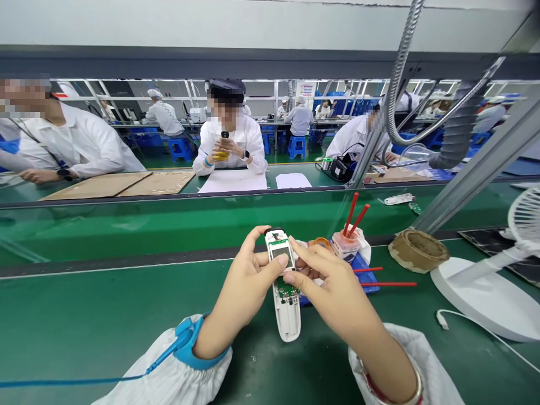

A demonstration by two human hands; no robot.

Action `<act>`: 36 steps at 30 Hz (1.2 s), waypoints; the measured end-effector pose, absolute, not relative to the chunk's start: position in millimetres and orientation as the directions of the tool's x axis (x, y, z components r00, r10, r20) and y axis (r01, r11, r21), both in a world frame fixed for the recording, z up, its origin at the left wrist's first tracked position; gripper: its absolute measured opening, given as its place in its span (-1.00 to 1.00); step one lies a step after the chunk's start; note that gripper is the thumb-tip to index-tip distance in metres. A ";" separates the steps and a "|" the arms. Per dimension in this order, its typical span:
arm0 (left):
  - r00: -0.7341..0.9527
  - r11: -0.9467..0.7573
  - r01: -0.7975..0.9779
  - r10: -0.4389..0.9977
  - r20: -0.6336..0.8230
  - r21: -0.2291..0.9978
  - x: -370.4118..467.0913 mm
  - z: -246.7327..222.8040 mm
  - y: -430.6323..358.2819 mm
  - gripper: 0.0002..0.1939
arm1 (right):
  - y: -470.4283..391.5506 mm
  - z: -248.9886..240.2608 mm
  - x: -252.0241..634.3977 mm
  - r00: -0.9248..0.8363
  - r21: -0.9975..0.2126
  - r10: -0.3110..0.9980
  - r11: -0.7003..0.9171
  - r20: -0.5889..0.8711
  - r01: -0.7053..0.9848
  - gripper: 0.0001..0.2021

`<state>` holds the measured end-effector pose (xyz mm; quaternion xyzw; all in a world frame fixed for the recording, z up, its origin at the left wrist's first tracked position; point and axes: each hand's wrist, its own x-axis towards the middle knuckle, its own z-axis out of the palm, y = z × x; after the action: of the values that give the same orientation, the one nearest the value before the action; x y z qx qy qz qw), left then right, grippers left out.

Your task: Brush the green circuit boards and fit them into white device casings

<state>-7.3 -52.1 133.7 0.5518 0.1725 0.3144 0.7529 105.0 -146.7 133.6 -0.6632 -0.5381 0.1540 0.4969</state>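
Note:
A white elongated plastic housing (288,322) with a green circuit board and a small grey screen is held up above the green bench. My left hand (248,281) wraps its upper left side, the thumb lying over the screen. On the right side, my right hand (323,273) grips the housing, with its thumb on the board just below the screen and its index finger near the upper edge. The housing's rounded lower end points toward me, and a black cap shows at its top. A blue wrist strap (189,343) circles my left wrist.
Right of my hands are a small jar (345,246) with red sticks, a blue tray (366,275), a tape roll (418,250), a white fan (468,278) and a white cable (442,319). Across a clear partition, a person (230,135) holds a device; other people sit beyond.

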 end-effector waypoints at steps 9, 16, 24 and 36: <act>0.723 0.112 -0.222 0.685 0.087 0.969 -6.9 132.1 -45.2 -0.45 | -140.5 122.3 103.4 0.369 -0.951 0.909 0.082 0.195 0.299 -0.50; 0.727 0.120 -0.241 0.680 0.097 0.963 -7.1 132.8 -43.6 -0.47 | -137.3 117.8 96.5 0.498 -0.962 0.842 0.086 0.209 0.260 -0.66; 0.678 0.120 -0.318 0.722 0.138 0.940 -4.7 128.5 -42.2 -0.43 | -137.4 121.5 98.6 0.423 -0.836 0.871 -0.026 0.250 0.547 -0.78; 0.702 0.176 -0.339 0.701 0.125 0.924 -7.0 123.7 -48.0 -0.39 | -129.9 111.9 99.5 0.414 -0.843 0.880 -0.029 0.234 0.537 -0.79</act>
<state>-7.0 -48.0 123.7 0.5398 0.1675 0.3476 0.7481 99.5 -129.9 111.9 -0.6941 -0.5104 0.1804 0.4745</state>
